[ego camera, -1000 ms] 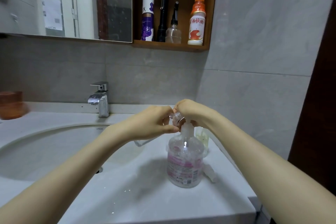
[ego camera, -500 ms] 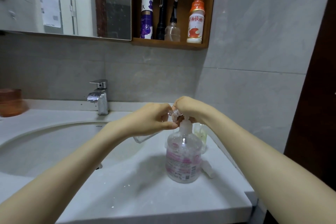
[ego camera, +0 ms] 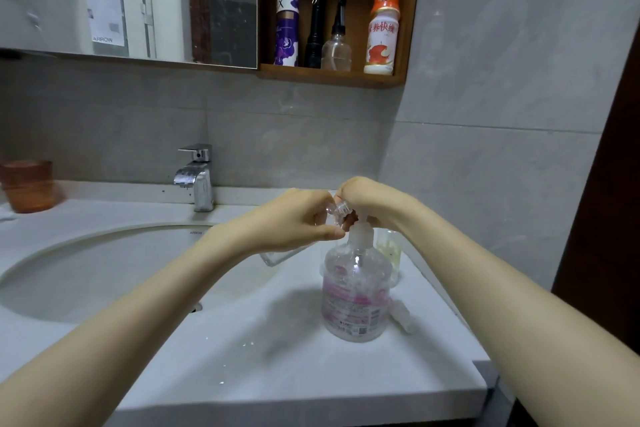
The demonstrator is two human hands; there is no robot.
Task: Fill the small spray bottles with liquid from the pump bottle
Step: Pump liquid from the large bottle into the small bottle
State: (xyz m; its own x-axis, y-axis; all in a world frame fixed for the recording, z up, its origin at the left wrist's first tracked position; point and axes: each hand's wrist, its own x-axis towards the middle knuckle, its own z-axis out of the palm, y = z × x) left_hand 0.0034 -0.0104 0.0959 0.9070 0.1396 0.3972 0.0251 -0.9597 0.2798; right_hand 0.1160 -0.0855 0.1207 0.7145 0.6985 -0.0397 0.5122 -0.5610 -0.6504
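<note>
A clear pump bottle (ego camera: 355, 291) with a pink label stands on the white counter (ego camera: 277, 374), right of the basin. My right hand (ego camera: 367, 199) is curled over its pump head, which is hidden under the fingers. My left hand (ego camera: 291, 222) grips a small clear spray bottle (ego camera: 277, 255), tilted, with its open threaded neck (ego camera: 338, 208) held up at the pump's nozzle. A second small bottle (ego camera: 389, 248) holding yellowish liquid stands just behind the pump bottle. A small white spray cap (ego camera: 401, 317) lies on the counter at the pump bottle's right.
The round basin (ego camera: 86, 274) and chrome faucet (ego camera: 197, 177) are on the left, with an orange cup (ego camera: 29, 185) at the far left. A wooden wall shelf (ego camera: 332, 76) above holds several bottles. The tiled wall stands close on the right, and the counter's edge runs along the front.
The view has shifted slightly. Both hands keep the same hold at the pump head, with the small bottle's neck still at the nozzle.
</note>
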